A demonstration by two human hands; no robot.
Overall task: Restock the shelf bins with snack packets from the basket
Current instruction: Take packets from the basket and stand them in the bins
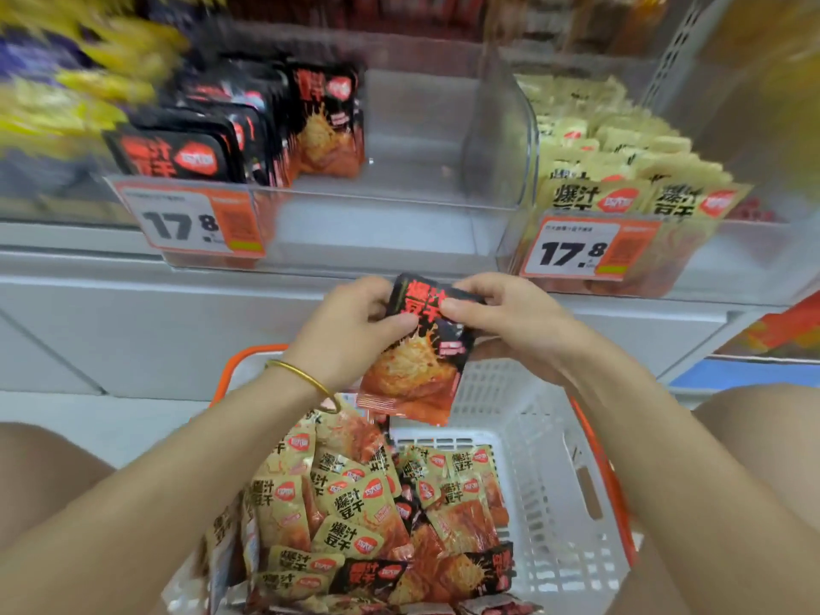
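Two hands are gripping one black snack packet (pixel 419 348) above the basket (pixel 554 481), the left hand (pixel 355 321) pinching its top-left edge with thumb and curled fingers, the right hand (pixel 497 312) clasping its top-right corner. The packet is hanging upright between them, well clear of the pile of tan packets (pixel 337 503) filling the basket at 6 o'clock. By the look of it, the step in hand is squaring up a picked packet before shelving it. The half-empty clear bin (pixel 399 201) at 12 o'clock is holding matching black packets (pixel 248 130) only along its 9 o'clock side, so the next move is likely calling for a lift up and forward over the bin's front wall, setting the packet upright beside that row. The tan-packet bin (pixel 621 170) at 1 o'clock is looking full. The goods at 10 o'clock are smearing into yellow and blue blur; the upper shelf is being cut off by the frame; small print on the price tag (pixel 191 224) is proving unreadable. Fingers behind the packet are hidden.
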